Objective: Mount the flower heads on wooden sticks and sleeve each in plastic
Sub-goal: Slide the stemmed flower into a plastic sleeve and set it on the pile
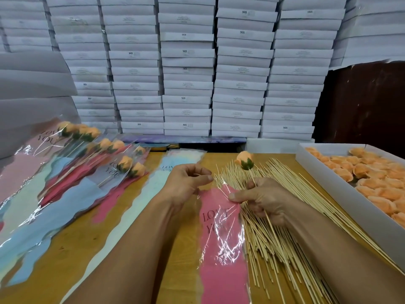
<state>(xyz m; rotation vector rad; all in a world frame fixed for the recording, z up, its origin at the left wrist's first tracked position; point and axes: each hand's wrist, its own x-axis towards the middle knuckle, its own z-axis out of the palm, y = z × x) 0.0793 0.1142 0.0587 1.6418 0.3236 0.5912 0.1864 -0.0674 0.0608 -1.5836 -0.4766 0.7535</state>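
While our right hand point(260, 199) holds the mounted flower point(245, 160) by its stick point(254, 182), fingers curled round the thin wood with the peach head standing just above the grip, our thumb pins the near top edge of the pink sleeve point(221, 238) that lies flat just left of it. We judge the head feather-light and soft, easily crushed, so the stick below the green calyx is the right place to hold; the stick itself is stiff but slender and could snap if bent. Crinkly and slick, the sleeve will want to cling shut, and its mouth, at the end near the thumb, needs teasing apart by the top edges. Our left hand point(188, 182) hovers across from the grip with thumb and forefinger pressed together; whether they pinch the film's edge we cannot tell. Both forearms reach in low over the table point(182, 249), wrists bent slightly inward. Under the gripping hand spreads the pile of loose sticks point(274, 238); beyond it to the right sits the white tray point(341, 194) of flower heads point(377, 178). Far left of the grip lie spare sleeves point(54, 200) and finished sleeved flowers point(105, 148), with stacked white boxes point(186, 69) behind.
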